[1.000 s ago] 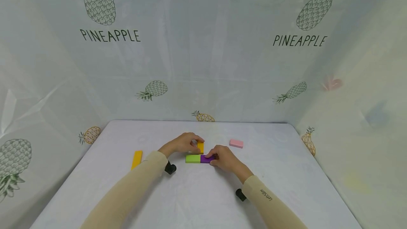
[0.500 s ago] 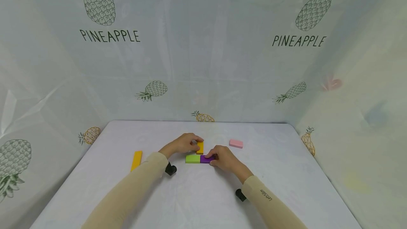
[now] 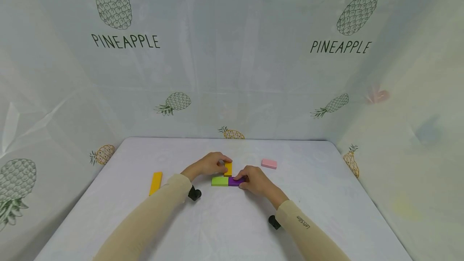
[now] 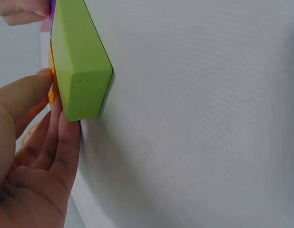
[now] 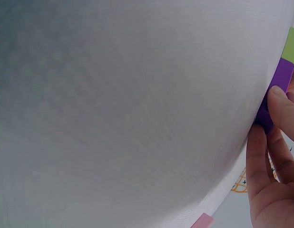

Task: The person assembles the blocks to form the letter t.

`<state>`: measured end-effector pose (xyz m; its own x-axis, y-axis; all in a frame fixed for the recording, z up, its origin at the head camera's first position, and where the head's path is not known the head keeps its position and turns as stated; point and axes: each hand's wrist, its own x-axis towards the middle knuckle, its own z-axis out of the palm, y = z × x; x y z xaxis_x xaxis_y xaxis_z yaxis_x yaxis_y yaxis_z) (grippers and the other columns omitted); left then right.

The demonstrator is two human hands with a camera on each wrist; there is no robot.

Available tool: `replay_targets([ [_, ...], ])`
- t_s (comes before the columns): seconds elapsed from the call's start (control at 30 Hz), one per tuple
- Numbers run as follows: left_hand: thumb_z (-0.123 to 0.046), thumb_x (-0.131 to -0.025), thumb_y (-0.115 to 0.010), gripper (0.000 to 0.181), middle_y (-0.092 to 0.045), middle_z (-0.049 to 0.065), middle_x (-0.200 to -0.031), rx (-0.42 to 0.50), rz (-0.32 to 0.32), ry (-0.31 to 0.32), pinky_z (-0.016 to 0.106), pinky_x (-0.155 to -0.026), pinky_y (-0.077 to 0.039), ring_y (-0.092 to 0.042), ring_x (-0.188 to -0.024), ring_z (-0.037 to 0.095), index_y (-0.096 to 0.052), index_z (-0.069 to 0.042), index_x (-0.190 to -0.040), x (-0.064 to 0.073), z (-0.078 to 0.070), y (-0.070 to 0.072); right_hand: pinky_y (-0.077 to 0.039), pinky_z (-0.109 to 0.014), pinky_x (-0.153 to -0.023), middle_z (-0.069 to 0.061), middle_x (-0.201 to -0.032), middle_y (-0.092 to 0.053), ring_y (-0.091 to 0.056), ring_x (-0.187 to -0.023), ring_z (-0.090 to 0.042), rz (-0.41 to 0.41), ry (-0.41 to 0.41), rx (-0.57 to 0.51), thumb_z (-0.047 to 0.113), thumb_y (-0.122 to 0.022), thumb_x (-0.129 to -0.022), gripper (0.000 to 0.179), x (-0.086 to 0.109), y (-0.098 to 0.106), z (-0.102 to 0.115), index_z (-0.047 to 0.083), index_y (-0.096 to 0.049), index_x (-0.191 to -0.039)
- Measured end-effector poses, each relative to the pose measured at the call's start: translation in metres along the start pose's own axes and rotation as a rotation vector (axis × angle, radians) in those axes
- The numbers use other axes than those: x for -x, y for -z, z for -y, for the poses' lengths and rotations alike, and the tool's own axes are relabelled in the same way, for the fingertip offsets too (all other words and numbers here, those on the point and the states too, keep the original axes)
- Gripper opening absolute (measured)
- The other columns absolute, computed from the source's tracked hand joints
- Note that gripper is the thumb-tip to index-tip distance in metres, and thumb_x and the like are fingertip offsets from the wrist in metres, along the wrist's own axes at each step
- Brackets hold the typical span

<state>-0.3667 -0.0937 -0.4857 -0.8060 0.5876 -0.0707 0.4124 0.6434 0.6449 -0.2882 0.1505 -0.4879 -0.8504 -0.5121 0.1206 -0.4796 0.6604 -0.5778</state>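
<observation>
My left hand (image 3: 211,163) pinches a yellow block (image 3: 228,168) between thumb and fingers. That block lies lengthwise away from me, its near end right at the seam where a green block (image 3: 219,181) meets a purple block (image 3: 235,181). Green and purple lie end to end in one row. My right hand (image 3: 255,181) grips the purple block at its right end, thumb on the near side. In the left wrist view the green block (image 4: 80,61) is large, and fingers partly cover the yellow block (image 4: 53,85). The right wrist view shows thumb and fingertips around the purple block (image 5: 281,75).
A pink block (image 3: 269,164) lies to the right, behind my right hand. At the left another yellow block (image 3: 156,182) is partly covered by my left sleeve. The white table (image 3: 232,228) ends at a back edge before a pineapple-print curtain (image 3: 232,71).
The held yellow block has shifted slightly toward me, closer to the green and purple row. My right hand and the purple block have stayed in place.
</observation>
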Motion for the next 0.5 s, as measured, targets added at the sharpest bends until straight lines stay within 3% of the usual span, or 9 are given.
replay_targets([
  [0.5,-0.02,-0.101,-0.075,0.038,-0.067,0.004,-0.133,-0.003,0.007,-0.024,0.041,-0.102,-0.055,-0.065,-0.105,0.016,-0.072,-0.017,-0.138,0.004,-0.0037,-0.0007,-0.052,-0.029,-0.081,-0.004,-0.105,-0.075,-0.062,-0.092,-0.018,-0.008,-0.005,0.01,0.003,-0.083,-0.092,0.022,-0.0019,-0.001,-0.0007,0.008,-0.083,-0.113],
])
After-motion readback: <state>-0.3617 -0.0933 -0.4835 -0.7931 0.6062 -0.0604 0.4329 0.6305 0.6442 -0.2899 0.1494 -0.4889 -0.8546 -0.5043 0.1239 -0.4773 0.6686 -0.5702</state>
